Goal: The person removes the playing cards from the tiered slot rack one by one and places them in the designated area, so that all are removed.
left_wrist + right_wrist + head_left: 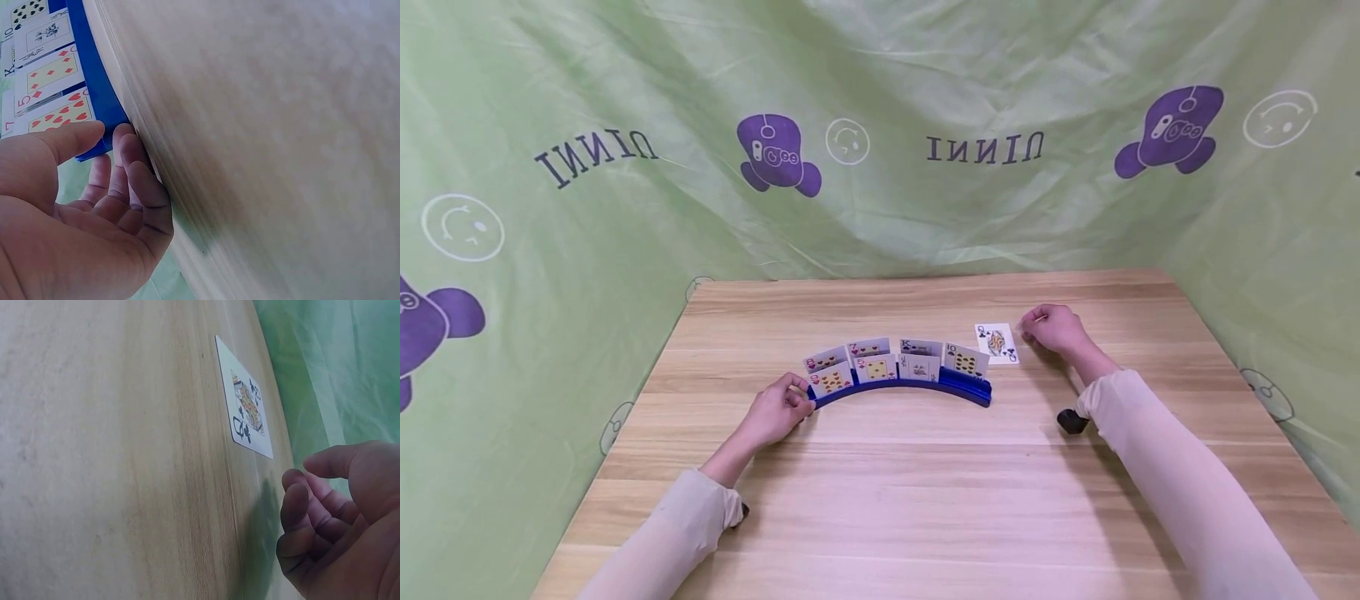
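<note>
A curved blue card holder (966, 385) stands on the table with playing cards upright in two rows. In the front row are a red heart card (831, 382), a five of diamonds (877, 368) and a joker (919, 367). Behind them show a seven (868, 344), a king (921, 347) and a black ten (966, 360), partly hidden. My left hand (777, 410) pinches the holder's left end between thumb (81, 139) and fingers. A queen of clubs (997, 343) lies face up beyond the holder's right end. Just right of it hovers my right hand (1057, 328), fingers loosely curled, holding nothing.
The wooden table (895, 492) ends at a green curtain (880, 225) that hangs behind and along both sides. A black object (1072, 422) sits under the right sleeve cuff, and another dark piece (739, 515) shows by the left cuff.
</note>
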### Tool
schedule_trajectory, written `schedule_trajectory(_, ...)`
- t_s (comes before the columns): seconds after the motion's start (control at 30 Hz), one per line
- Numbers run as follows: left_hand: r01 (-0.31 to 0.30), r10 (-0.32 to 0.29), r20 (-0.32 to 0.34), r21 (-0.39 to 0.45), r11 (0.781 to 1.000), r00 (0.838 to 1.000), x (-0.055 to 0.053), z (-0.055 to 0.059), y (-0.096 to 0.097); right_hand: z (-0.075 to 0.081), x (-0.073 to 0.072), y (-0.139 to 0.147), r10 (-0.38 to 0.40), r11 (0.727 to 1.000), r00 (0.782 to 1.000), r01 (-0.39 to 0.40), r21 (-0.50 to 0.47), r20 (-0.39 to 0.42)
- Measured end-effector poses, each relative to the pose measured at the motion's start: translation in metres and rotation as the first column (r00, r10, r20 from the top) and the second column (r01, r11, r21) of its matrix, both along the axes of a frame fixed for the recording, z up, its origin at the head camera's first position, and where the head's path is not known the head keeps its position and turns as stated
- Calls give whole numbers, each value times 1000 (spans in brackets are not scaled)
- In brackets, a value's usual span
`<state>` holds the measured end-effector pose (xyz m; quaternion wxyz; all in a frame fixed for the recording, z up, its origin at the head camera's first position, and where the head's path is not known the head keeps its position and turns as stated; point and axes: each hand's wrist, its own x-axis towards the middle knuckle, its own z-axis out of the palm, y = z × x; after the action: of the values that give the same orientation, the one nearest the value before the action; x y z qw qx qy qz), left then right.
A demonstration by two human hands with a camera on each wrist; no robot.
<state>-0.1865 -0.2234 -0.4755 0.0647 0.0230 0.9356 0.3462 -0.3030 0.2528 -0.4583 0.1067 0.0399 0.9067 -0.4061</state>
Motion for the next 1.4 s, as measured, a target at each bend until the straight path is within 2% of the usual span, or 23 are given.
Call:
schedule_trajectory(0.2,6,-6,-11,-5,1000,1000,0,-1,0,2,3,0,2,998,1000,-1,-57,10)
schedule_trajectory(0.63,6,-6,-9,-5,1000,1000,0,0,-1,2,11,0,51,988,997,-58,-143,-49)
schedule_trajectory(1.13,2,-2,0,7,1000,1000,0,-1,0,14,33,-6,94,980,993,-104,-172,-65)
schedule_trajectory(1.4,5,-5,2,1,1000,1000,1,-1,-1,16,41,-7,81,967,994,-96,-234,-74)
